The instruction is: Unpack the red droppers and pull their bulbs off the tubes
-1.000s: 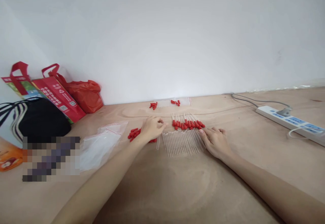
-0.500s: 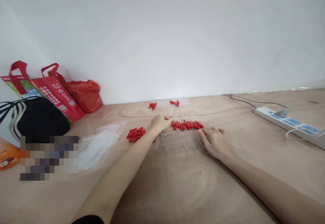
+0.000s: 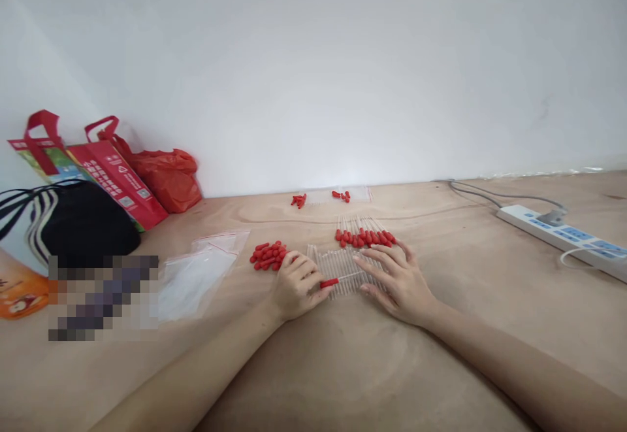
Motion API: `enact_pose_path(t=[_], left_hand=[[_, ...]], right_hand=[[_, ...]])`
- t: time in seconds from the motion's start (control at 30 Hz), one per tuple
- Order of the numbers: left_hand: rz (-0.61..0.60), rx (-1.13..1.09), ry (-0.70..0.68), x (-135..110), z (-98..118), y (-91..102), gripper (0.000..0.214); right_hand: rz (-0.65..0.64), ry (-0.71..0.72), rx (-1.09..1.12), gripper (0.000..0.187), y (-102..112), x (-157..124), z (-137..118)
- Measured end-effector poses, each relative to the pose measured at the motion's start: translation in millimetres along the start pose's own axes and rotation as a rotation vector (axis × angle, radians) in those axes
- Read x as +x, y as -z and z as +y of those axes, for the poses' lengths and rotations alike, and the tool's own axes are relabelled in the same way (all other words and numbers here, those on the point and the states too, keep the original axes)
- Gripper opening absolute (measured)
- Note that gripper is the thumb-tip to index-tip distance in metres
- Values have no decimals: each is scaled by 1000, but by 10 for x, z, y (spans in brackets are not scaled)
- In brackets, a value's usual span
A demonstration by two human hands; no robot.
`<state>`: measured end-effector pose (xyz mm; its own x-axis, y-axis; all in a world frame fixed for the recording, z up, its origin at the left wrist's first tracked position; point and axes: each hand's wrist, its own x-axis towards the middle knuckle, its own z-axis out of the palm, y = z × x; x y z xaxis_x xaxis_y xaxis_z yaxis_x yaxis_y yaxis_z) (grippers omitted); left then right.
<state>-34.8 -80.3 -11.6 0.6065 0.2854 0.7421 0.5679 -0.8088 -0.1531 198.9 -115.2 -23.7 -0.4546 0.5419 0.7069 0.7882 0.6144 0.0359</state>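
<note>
My left hand point(image 3: 298, 286) is closed in a pinch on a red rubber dropper bulb point(image 3: 330, 282). From that bulb a thin clear tube seems to point towards my right hand point(image 3: 398, 280). The fingers of my right hand are spread over the right side of a row of clear dropper tubes point(image 3: 337, 265); whether they touch one is unclear. Behind this row lie several tubes fitted with red bulbs point(image 3: 365, 237), bulb ends towards me. A pile of loose red bulbs point(image 3: 267, 255) sits just beyond my left hand, partly covered by its fingers.
Clear zip bags point(image 3: 200, 275) lie on the wooden table point(image 3: 372, 366) at left. Farther back, small red bulbs point(image 3: 298, 201) rest by another clear bag point(image 3: 362, 193). A white power strip point(image 3: 553, 232) with cables is at right. Bags, including a black drawstring bag point(image 3: 93, 223), stand far left.
My left hand has come back towards me from beside the bulbed tubes and now pinches a red bulb over the row. My right hand has shifted left, its fingers spreading over the clear tubes.
</note>
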Motion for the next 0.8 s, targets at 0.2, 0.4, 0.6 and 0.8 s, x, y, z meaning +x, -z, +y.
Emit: enact_pose_path(t=[0.2, 0.4, 0.6, 0.8], left_hand=[[-16, 19, -90, 9, 56, 7, 19], [-53, -57, -23, 32, 110, 20, 19], [-150, -157, -21, 29, 123, -22, 18], [-160, -161, -22, 6, 113, -33, 16]], right_hand=[[37, 51, 88, 21, -95, 36, -69], [100, 106, 112, 16, -86, 49, -101], [124, 114, 125, 14, -57, 60, -114], [135, 135, 131, 13, -38, 48, -97]])
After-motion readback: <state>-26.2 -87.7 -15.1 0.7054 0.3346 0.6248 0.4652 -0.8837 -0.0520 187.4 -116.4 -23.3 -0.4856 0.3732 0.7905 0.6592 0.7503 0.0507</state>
